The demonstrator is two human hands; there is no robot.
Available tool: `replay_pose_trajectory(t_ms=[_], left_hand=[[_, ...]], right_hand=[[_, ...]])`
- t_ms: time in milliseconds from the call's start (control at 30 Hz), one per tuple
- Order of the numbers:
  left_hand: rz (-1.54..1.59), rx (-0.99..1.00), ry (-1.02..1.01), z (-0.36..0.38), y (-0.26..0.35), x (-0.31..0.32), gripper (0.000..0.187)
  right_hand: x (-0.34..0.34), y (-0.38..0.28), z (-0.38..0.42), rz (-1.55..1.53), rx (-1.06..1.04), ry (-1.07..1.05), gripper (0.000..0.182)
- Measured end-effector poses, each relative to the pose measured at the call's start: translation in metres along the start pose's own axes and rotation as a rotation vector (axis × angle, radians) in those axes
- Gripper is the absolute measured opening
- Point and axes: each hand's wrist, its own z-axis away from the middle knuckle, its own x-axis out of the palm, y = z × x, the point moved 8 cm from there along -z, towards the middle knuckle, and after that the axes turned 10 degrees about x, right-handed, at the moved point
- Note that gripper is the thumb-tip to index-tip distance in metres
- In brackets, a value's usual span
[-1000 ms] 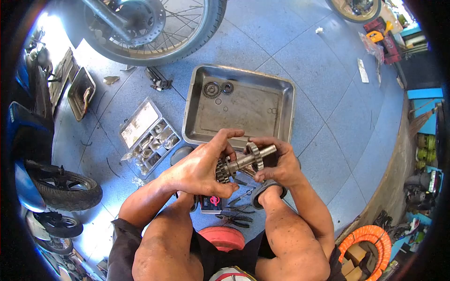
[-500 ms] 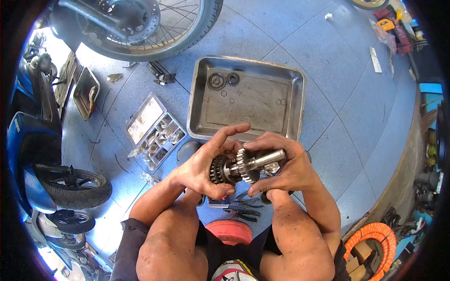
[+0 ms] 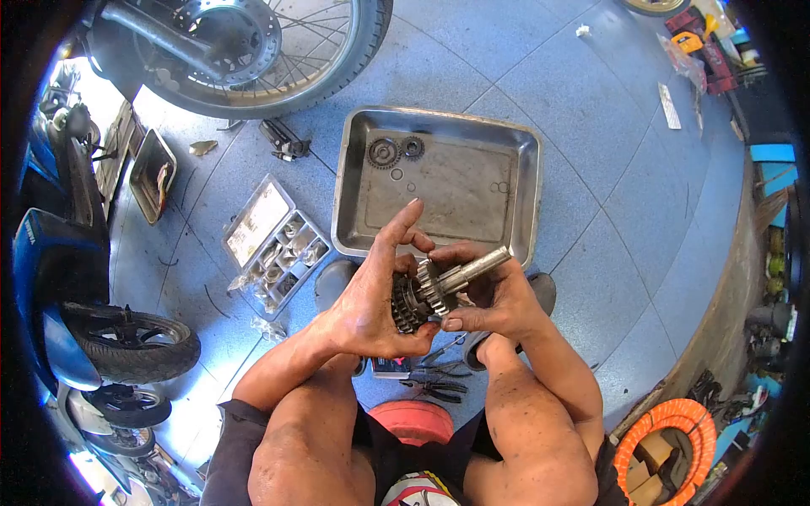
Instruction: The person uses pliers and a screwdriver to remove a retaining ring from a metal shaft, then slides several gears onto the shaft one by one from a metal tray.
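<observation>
A metal gear shaft with several toothed gears is held between my two hands, in front of the tray's near edge. My left hand is wrapped round the dark gears at the shaft's left end, its index finger raised. Fingers and thumb of my right hand close on the larger gear near the middle, and the bare shaft end points up and to the right. In the metal tray lie a larger gear, a smaller gear and several thin rings.
Left of the tray is an open compartment box with small parts. A motorcycle wheel stands beyond it. Pliers and a red round object are between my legs. An orange hose coil lies at the lower right.
The shaft has tilted, its bare end now higher. My left index finger points up more, and my right hand has shifted left and down along the shaft.
</observation>
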Motion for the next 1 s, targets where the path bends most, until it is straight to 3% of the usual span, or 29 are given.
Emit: replay_pose_trajectory(t_ms=[67,267,367,433,467,567,800,1000], left_hand=[[0.003,0.019,0.002,-0.001,-0.001,0.000,0.118],[-0.030,0.027,0.005,0.001,-0.003,-0.002,0.115],[-0.091,-0.044,-0.058,0.005,-0.017,-0.007,0.108],[-0.126,-0.102,-0.132,0.007,-0.023,-0.005,0.106],[-0.127,-0.152,-0.183,0.009,-0.025,-0.002,0.100],[-0.112,-0.175,-0.224,0.013,-0.024,0.002,0.096],[0.042,-0.230,-0.079,0.014,-0.020,-0.003,0.102],[0.000,-0.250,-0.121,0.011,-0.023,0.001,0.099]], right_hand=[[0.000,0.004,-0.003,-0.114,0.034,-0.004,0.075],[-0.001,0.007,-0.002,0.034,0.028,0.025,0.071],[0.000,-0.005,0.000,0.149,-0.120,0.063,0.070],[0.007,-0.029,0.007,0.560,-0.305,0.133,0.069],[0.008,-0.026,0.008,0.541,-0.334,0.148,0.066],[0.010,-0.017,0.007,0.563,-0.256,0.129,0.065],[0.010,-0.005,0.004,0.447,-0.149,0.101,0.063],[0.005,-0.013,0.005,0.612,-0.150,0.132,0.060]])
